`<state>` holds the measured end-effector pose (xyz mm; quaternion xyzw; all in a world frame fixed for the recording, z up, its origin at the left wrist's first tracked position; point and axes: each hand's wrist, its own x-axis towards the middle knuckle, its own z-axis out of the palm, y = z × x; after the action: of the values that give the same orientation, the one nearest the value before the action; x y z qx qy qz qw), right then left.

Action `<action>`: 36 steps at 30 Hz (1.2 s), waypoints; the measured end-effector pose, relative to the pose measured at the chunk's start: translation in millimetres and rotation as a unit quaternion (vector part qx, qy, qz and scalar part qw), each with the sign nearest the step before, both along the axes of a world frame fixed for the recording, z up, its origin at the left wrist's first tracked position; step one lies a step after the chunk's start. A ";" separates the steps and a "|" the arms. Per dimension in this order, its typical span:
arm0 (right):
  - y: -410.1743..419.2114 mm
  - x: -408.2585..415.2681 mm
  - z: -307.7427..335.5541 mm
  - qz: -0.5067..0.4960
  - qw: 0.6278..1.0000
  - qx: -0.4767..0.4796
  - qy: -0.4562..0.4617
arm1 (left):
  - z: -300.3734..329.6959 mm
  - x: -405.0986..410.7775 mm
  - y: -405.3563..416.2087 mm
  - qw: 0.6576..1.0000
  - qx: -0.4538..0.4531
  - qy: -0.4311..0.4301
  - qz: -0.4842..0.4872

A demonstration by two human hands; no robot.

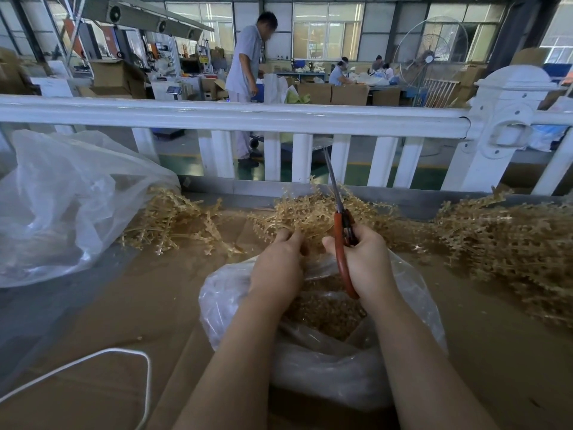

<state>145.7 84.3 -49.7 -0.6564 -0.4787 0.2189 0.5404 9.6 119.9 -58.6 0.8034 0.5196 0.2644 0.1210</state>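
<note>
Two hands work above the clear bag (415, 305) at 6 o'clock. Fingers of the left hand (277, 265) are curled, gripping the tan sprig cluster (310, 212) at centre. Fingers of the right hand (364, 262) wrap the orange-handled scissors (338, 225), blades pointing to 12 o'clock across the cluster. Further sprigs (511, 237) lie at 3 o'clock

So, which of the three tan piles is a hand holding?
The middle pile: the left hand grips it, beside the right hand with the scissors. The left pile and right pile lie untouched.
</note>
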 end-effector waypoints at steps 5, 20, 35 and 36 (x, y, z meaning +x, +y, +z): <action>0.4 1.9 -1.5 0.000 1.000 -0.002 0.015 | -2.3 1.1 0.1 1.000 -0.015 0.000 0.024; -1.6 2.4 2.4 0.009 0.999 -0.001 0.039 | 16.8 -0.5 -4.5 0.904 0.038 -0.413 0.104; -18.6 0.5 21.5 0.102 0.948 0.064 0.295 | 28.3 -1.5 -16.0 0.928 -0.022 -0.347 -0.136; -17.9 1.0 20.7 0.093 0.948 0.064 0.298 | 28.9 -2.4 -16.2 0.932 -0.021 -0.330 -0.145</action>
<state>146.7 66.4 -29.0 -0.4778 -0.3679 0.4226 0.6766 7.2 103.7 -29.7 0.7344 0.3340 0.4833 0.3400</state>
